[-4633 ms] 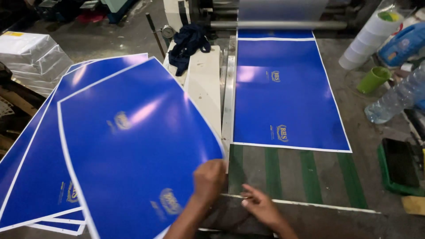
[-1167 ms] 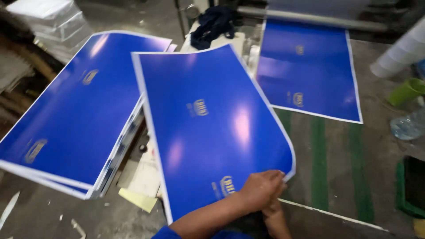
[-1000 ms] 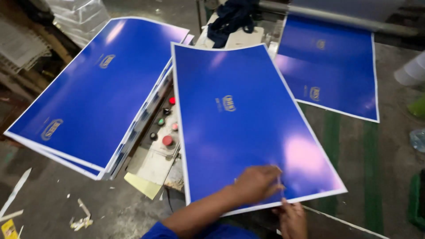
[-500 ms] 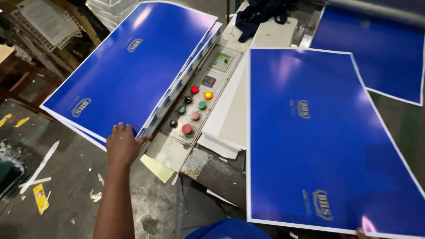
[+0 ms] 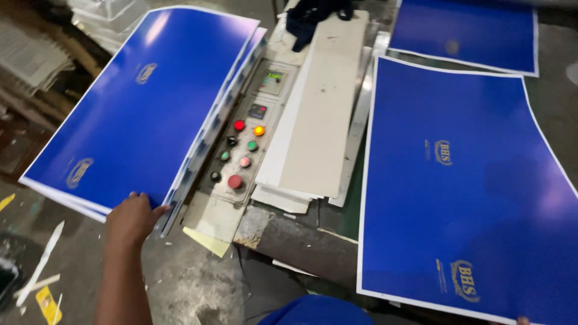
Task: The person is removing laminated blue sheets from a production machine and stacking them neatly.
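At the near corner of the stack of blue sheets, the left hand now rests with fingers curled on its edge, having released the single blue sheet lying flat beside the control panel, while the right hand's fingertips barely show, grip unclear.

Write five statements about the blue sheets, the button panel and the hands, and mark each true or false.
1. The left hand touches the near corner of the stack of blue sheets. True.
2. The button panel lies between the stack and the single blue sheet. True.
3. All buttons on the panel are green. False: red, orange, green and black ones show.
4. The single blue sheet is rolled into a tube. False: it lies flat.
5. The right hand rests on the panel. False: only a fingertip shows at the bottom edge.
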